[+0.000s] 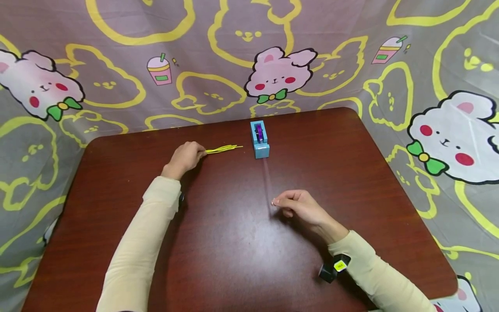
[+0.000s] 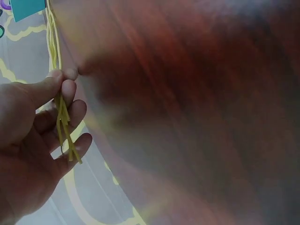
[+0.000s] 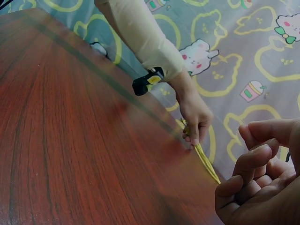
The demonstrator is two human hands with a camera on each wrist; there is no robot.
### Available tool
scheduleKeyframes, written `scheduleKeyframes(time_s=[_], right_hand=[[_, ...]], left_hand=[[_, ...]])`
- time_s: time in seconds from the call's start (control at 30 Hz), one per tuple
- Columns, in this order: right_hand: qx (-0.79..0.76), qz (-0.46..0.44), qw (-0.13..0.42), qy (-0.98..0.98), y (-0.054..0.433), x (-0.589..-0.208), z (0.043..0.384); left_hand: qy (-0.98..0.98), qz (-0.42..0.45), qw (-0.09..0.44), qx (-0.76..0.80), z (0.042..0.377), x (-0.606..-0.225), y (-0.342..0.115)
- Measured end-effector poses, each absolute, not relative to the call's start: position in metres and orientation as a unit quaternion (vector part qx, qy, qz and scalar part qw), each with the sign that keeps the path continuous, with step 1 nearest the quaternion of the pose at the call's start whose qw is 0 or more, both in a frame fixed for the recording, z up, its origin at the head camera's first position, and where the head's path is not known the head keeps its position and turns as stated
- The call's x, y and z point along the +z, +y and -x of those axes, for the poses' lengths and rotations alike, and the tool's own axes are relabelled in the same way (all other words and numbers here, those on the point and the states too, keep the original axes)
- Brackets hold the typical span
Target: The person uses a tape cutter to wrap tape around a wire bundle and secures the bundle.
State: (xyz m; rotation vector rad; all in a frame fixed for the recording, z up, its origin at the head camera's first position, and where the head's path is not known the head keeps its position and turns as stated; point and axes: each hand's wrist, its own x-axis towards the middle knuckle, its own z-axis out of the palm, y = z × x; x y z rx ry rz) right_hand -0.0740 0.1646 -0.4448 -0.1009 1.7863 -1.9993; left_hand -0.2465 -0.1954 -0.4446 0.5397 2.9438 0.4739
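Observation:
My left hand (image 1: 185,157) pinches a bundle of thin yellow cords (image 1: 222,149) between thumb and fingertips, at the far left part of the table. In the left wrist view, the loose ends of the cords (image 2: 63,124) hang down past the fingers. Beyond the cords' tips stands a blue tape dispenser (image 1: 262,151) with a purple roll (image 1: 259,132) in it. From its front edge a faint, see-through strip of tape (image 1: 267,178) runs toward me. My right hand (image 1: 302,209) pinches the near end of that strip, thumb against forefinger, above the table's middle.
The dark red-brown table (image 1: 218,251) has rounded corners. A patterned curtain (image 1: 218,52) hangs close behind it and along both sides. A black device with a yellow label (image 1: 334,268) is strapped to my right wrist.

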Motion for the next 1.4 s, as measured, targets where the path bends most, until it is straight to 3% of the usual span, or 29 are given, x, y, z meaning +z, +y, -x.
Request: scheduleKeyframes(time_s=[0.23,0.7,1.4], right_hand=[[-0.728,0.036,0.228,0.646,0.166,-0.445,0.074],[-0.728,0.015,0.221,0.648,0.169,-0.436,0.073],[-0.734,0.022,0.209,0.646,0.169,-0.427,0.073]], left_hand=[[0.969,-0.182,0.026,0.166,0.239,-0.451,-0.196],[0.963,-0.189,0.018,0.191,0.199,-0.443,-0.186],[0.944,-0.256,-0.011,0.207,0.144,-0.435,-0.12]])
